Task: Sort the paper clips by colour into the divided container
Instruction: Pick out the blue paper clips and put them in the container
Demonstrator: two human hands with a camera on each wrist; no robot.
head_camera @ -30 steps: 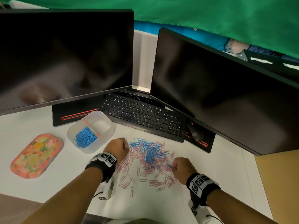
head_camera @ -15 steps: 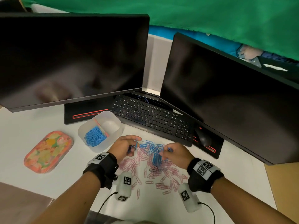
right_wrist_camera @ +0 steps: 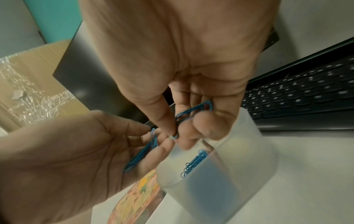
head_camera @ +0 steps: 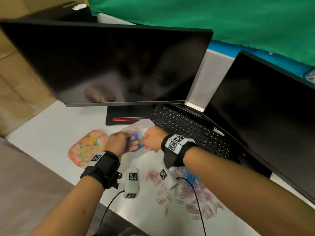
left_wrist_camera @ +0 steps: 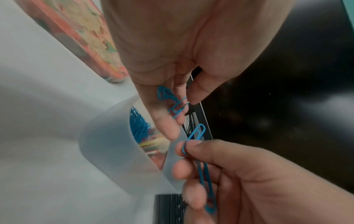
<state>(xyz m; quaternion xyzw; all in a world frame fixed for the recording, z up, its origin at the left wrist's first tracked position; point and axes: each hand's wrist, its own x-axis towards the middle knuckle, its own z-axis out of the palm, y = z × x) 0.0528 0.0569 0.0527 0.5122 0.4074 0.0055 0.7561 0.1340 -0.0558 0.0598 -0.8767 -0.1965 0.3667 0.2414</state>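
Note:
Both hands hover over the translucent divided container (head_camera: 144,122), close together. My left hand (head_camera: 119,143) pinches a few blue paper clips (left_wrist_camera: 175,104) between thumb and fingers. In my right hand (head_camera: 151,140), more blue paper clips (right_wrist_camera: 193,111) are held in curled fingers. A heap of blue clips (right_wrist_camera: 193,164) lies in the container's near compartment (left_wrist_camera: 114,151). The far compartment is mostly hidden by the hands. On the desk behind my right forearm lies the loose pile of pink clips (head_camera: 187,198), with some blue clips (head_camera: 190,178) among them.
A colourful patterned tray (head_camera: 87,147) lies left of the container. The black keyboard (head_camera: 187,126) sits right behind it, under two dark monitors (head_camera: 119,65). Cables and white sensor packs (head_camera: 132,183) hang from my wrists over the desk's front edge.
Both hands left the clip pile and moved left to above the container, each carrying blue clips. The head view swung left.

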